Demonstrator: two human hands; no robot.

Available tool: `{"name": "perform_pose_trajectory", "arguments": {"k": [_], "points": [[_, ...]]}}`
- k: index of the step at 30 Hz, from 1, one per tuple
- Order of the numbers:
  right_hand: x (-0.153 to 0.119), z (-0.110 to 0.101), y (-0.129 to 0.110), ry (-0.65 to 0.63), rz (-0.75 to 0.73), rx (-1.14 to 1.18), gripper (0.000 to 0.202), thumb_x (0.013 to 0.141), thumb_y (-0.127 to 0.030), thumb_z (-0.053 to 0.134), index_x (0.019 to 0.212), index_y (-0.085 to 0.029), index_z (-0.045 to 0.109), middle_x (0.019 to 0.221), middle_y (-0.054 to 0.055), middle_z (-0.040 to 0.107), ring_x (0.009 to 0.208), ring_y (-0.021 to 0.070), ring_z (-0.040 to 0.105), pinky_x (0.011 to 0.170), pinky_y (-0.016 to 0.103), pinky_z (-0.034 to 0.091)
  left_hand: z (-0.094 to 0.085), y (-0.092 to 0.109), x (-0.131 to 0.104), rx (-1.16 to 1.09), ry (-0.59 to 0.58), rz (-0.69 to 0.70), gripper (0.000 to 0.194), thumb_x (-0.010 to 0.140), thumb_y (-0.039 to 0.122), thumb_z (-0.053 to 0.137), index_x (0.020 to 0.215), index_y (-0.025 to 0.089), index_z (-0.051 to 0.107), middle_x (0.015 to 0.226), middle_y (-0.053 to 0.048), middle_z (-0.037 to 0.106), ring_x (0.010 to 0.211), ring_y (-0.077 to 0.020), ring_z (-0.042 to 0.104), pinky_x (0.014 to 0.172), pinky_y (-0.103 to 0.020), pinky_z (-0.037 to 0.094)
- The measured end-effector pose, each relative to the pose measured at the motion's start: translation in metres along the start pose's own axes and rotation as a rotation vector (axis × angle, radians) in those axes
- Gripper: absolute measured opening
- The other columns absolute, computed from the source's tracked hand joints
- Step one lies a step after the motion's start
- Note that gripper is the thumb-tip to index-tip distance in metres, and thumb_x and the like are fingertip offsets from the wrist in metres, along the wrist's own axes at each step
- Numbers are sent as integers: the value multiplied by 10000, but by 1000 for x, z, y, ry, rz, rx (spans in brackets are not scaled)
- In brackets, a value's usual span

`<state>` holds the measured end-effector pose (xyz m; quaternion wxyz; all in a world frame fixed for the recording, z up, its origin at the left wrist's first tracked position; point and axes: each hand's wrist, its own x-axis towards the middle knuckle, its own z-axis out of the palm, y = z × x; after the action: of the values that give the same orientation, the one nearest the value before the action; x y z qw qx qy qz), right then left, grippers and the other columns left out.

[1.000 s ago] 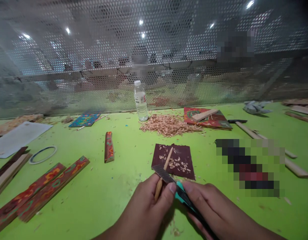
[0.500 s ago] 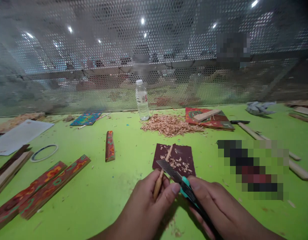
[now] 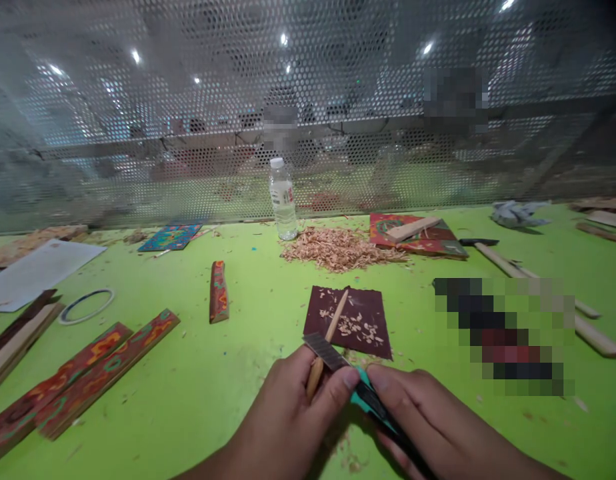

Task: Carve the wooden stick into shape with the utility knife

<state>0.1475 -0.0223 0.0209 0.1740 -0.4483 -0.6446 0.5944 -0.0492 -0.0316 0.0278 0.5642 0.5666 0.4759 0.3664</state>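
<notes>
My left hand (image 3: 301,407) is closed round a thin wooden stick (image 3: 337,315) with a pointed far end. The stick slants away from me, its near part between my fingers. In my right hand (image 3: 423,407) is a utility knife (image 3: 373,400) with a black and teal handle. Its blade (image 3: 325,351) lies across the stick just beyond my left fingers, and my left thumb presses near the blade's base. Under the stick's tip is a dark brown sheet of sandpaper (image 3: 375,317), strewn with pale shavings.
Behind the sheet are a heap of wood shavings (image 3: 341,250) and a water bottle (image 3: 285,207). Painted wood strips (image 3: 108,373) and a white ring (image 3: 88,307) lie left. A hammer (image 3: 498,259) lies right, near a blurred-out patch. A perforated metal screen (image 3: 318,87) closes the back.
The knife blade has moved down the stick toward my left fingers, and my right hand has shifted slightly left and nearer. My left hand stays almost still.
</notes>
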Motion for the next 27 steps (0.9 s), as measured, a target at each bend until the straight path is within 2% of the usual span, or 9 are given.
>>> {"name": "perform_pose_trajectory", "arguments": {"k": [5,9,15,19,23,25,27], "points": [[-1,-2,-2,-85,49,134,692,1019,-815,245,735,-239,504,483,-79,422,381,84,368,392,209,322,0,1,1,-53,-2,-26,338,985,525,658,958,189,623,868,11,658,780,-152,551,702,-257,441],[-3,-5,-2,-24,34,223,666,1014,-803,341,745,-226,539,515,-70,447,399,81,377,387,194,332,0,1,0,-140,-29,-4,327,966,513,691,1012,195,628,896,8,646,819,-163,557,738,-271,445],[-4,-10,-1,48,37,277,692,1009,-795,379,706,-203,573,539,-37,502,425,87,437,424,206,398,-3,-1,-3,-12,18,-49,379,975,562,649,868,218,530,767,58,472,689,-134,430,628,-273,368],[-2,-10,-1,33,4,253,687,1005,-798,381,686,-216,556,531,-42,494,417,90,422,421,220,375,-3,2,-1,-34,27,-34,364,972,553,653,902,210,556,853,16,545,788,-167,500,724,-298,426],[1,-8,1,-12,-33,218,662,1020,-786,360,720,-225,545,538,-55,480,424,91,405,436,225,362,-4,6,2,-206,31,-5,312,946,498,721,1011,204,636,912,-2,611,889,-185,579,853,-303,476],[2,-8,3,-39,-39,216,643,1039,-758,353,736,-225,548,532,-58,475,427,92,406,434,221,352,-5,8,4,-272,72,-1,299,937,479,742,1064,219,665,914,5,645,832,-158,583,830,-277,485],[2,-8,5,-43,-36,203,626,1060,-726,348,748,-223,551,530,-57,478,439,94,415,442,216,356,-6,9,4,-273,129,-13,284,934,491,741,1028,231,676,784,37,610,680,-123,522,741,-256,483]]}}
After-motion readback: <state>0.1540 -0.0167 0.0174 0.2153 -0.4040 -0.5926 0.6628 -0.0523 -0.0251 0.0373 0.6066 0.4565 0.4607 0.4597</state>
